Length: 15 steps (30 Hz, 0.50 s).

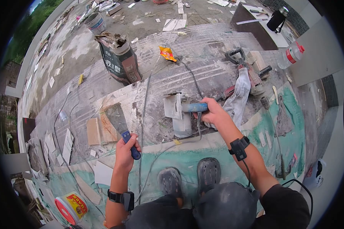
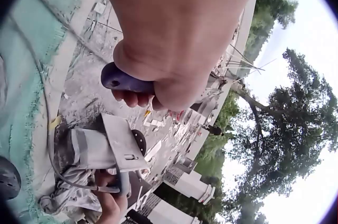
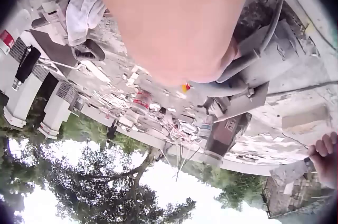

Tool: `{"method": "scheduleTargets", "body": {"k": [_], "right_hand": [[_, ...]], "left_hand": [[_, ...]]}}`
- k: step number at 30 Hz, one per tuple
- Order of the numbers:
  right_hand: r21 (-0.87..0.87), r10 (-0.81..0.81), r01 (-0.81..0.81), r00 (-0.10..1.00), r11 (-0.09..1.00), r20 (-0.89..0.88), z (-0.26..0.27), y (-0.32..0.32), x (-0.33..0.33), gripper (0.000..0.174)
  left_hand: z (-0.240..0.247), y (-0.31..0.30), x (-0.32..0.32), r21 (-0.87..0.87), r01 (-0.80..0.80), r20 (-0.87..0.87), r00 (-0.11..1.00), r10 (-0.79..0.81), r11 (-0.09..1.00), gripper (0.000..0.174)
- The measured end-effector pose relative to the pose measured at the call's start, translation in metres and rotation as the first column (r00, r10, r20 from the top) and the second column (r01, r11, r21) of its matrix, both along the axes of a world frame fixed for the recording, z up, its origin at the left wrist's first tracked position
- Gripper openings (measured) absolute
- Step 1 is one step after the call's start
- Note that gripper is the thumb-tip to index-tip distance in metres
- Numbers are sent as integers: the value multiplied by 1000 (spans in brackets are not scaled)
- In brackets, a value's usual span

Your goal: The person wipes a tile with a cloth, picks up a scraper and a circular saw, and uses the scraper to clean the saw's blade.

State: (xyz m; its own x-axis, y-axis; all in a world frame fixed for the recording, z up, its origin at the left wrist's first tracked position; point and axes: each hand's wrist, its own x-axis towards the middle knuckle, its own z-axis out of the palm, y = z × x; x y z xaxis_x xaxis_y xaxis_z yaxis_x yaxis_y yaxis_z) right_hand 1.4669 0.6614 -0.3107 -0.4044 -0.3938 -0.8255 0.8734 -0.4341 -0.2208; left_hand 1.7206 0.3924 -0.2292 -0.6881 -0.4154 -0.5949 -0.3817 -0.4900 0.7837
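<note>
A handheld cutter (image 1: pixel 182 127) is mid-scene, its flat base plate turned upright; whether its body rests on the dusty ground I cannot tell. The right hand (image 1: pixel 216 113) grips its blue handle. The left hand (image 1: pixel 125 152), well apart to the left, holds a scraper (image 1: pixel 119 121) by its dark-blue handle, blade pointing far.

To handle the cutter well, I would keep that grip firm, the scraper clear of the dark disc (image 2: pixel 139 143), and the grey cord (image 1: pixel 156 154), which loops near of the tool, out of its path. The crumpled cloth (image 1: pixel 239 95) just right of the right hand could snag, so it is better shifted aside.

Farther out, tan wooden pieces (image 1: pixel 94 131) lie by the scraper's blade, a dark bag (image 1: pixel 120 63) stands far left, and green sheeting (image 1: pixel 147 168) spreads near.
</note>
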Motion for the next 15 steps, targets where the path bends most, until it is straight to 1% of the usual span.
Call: {"method": "scheduleTargets", "body": {"k": [1, 2, 3, 5, 7, 8, 9, 11, 12, 13, 14, 15], "right_hand": [[-26, 23, -25, 998, 999, -53, 13, -5, 3, 22], [80, -90, 93, 995, 992, -32, 34, -18, 7, 20], [94, -76, 77, 997, 993, -20, 54, -19, 8, 20], [23, -23, 30, 965, 999, -260, 96, -21, -4, 19], [-35, -57, 47, 928, 998, -369, 136, -7, -11, 22], [-61, -105, 87, 878, 994, -468, 159, 2, -7, 24], [-92, -153, 123, 815, 988, -559, 178, 12, -2, 27], [-301, -205, 17, 767, 954, -607, 194, 48, -9, 22], [-301, -227, 52, 781, 952, -582, 208, 63, -9, 24], [-307, -251, 84, 790, 948, -560, 221, 74, -11, 27], [-302, -253, 90, 788, 949, -561, 227, 82, -9, 27], [-210, -207, 95, 763, 973, -613, 230, 90, -3, 30]], "left_hand": [[-3, -1, 0, 1, -23, -14, 1000, 23, 1000, 17], [-6, 1, 4, 2, 5, 5, 1000, -5, 1000, 17], [-7, 4, 11, 8, 42, 35, 998, -42, 999, 17], [-11, 7, 15, 23, 29, 1, 1000, -29, 999, 18], [-11, 10, 10, 10, 119, 90, 989, -119, 993, 19], [-13, 11, 5, 9, 114, 79, 990, -115, 993, 19], [-15, 12, 0, -70, 163, 105, 982, -155, 984, 21], [-22, 15, -9, -209, 272, 181, 955, -236, 939, 25], [-26, 13, -18, -243, 334, 226, 933, -281, 911, 28], [-35, 10, -29, -239, 337, 224, 932, -286, 911, 28], [-48, 7, -41, -295, 397, 240, 911, -335, 869, 25], [-58, 5, -52, -348, 458, 261, 885, -385, 818, 23]]}}
